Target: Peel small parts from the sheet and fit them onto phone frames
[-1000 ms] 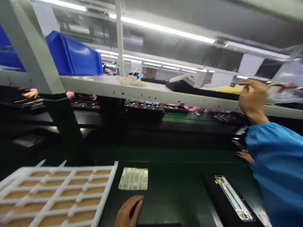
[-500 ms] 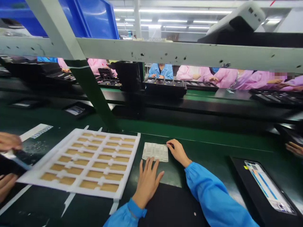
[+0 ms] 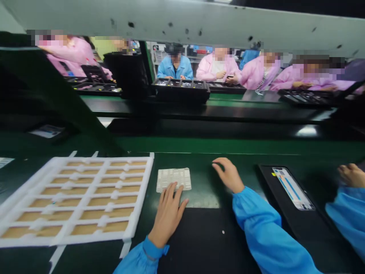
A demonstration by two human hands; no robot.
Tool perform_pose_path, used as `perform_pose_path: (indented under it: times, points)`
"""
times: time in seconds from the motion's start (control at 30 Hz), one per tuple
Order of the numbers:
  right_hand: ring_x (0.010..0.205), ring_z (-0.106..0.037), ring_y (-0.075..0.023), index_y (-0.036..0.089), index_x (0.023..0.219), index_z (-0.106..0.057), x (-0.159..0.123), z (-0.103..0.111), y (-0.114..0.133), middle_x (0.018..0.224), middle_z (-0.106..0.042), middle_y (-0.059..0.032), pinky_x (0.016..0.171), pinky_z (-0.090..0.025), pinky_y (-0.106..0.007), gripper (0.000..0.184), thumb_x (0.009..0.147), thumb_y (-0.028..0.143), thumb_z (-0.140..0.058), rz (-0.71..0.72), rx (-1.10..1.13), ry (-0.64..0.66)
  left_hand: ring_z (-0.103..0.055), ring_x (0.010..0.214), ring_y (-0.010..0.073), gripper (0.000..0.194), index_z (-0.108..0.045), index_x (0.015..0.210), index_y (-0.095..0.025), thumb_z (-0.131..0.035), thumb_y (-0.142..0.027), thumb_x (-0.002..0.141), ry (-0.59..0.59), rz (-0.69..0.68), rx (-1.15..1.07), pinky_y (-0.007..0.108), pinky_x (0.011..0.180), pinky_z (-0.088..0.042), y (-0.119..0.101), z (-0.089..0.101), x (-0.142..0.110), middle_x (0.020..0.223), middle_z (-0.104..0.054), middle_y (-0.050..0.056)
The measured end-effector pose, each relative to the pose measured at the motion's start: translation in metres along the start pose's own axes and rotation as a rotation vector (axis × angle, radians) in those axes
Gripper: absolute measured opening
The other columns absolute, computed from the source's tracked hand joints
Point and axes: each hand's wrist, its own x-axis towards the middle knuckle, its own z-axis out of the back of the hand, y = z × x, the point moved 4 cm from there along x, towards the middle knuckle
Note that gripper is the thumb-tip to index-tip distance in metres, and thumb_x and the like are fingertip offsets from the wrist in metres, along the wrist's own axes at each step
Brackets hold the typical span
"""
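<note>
A pale sheet [image 3: 174,176] with rows of small slot-shaped pieces lies on the dark green bench in front of me. My left hand [image 3: 168,211] rests over its lower edge, fingers stretched out and spread. To the right of the sheet, apart from it, my right hand [image 3: 229,177] hovers over the bench. Its thumb and index finger are curled toward each other in a pinch; anything between the tips is too small to make out. A black mat [image 3: 202,243] lies between my forearms.
On the left sits a white foam-framed tray [image 3: 74,199] with brown-bottomed compartments. At right, a black tray [image 3: 285,205] holds a phone part [image 3: 293,188] with blue strips. Beyond it shows a co-worker's hand [image 3: 352,176]. Across the bench, several people work behind black bins [image 3: 181,91].
My right hand has left the corner of the sheet and moved to the right, pinched. My left hand stays on the sheet. The view has tipped down and turned right.
</note>
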Motion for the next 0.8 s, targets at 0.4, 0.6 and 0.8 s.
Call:
perform_pose_path:
  times: [0.4,0.6,0.8]
  points:
    - [0.100,-0.058,-0.0327,0.013,0.096,-0.062,-0.143,0.154,-0.171,0.101,-0.065,-0.0207,0.084,-0.047,-0.044,0.042,0.091,0.047,-0.039,-0.470,-0.634,-0.199,-0.026,0.148,0.0300,0.039,-0.053,0.136,-0.031,-0.044,-0.041,0.100,0.151,-0.026,-0.293,0.053,0.118,-0.032,-0.013,0.005,0.008,0.159,-0.030,0.005]
    - [0.074,-0.058,-0.0282,0.012,0.083,-0.063,-0.126,0.170,-0.148,0.076,-0.063,-0.0173,0.069,-0.045,-0.040,0.044,0.098,0.035,-0.028,-0.453,-0.739,-0.321,-0.031,0.146,0.0275,0.036,-0.059,0.130,-0.035,-0.046,-0.047,0.098,0.267,0.114,-0.580,0.052,0.122,-0.023,-0.026,0.044,0.004,0.156,-0.036,0.000]
    - [0.099,-0.067,-0.0231,0.013,0.113,-0.062,-0.113,0.127,0.001,0.110,-0.070,-0.0129,0.083,-0.053,-0.033,0.029,0.103,0.029,-0.040,0.023,-0.509,-0.415,-0.041,0.141,0.0277,0.067,-0.020,0.154,-0.038,-0.049,-0.054,0.096,0.408,0.336,-1.395,0.048,0.117,-0.036,-0.090,0.042,-0.008,0.160,-0.029,0.007]
